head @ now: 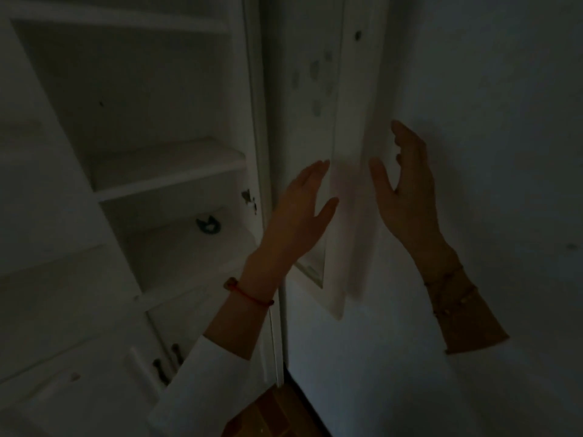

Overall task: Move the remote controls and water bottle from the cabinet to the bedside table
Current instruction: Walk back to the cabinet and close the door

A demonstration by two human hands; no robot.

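The scene is very dark. A white cabinet with open shelves fills the left half. I see no remote controls or water bottle on its visible shelves. My left hand is raised with fingers apart, close to the inner face of the open white cabinet door. My right hand is raised on the other side of that door's edge, fingers spread, holding nothing. A red string bracelet sits on my left wrist, and thin bead bracelets on my right.
A small teal cat-shaped object lies on a lower shelf. Below are white drawers with dark handles. A plain white wall takes up the right side. Brown wooden floor shows at the bottom.
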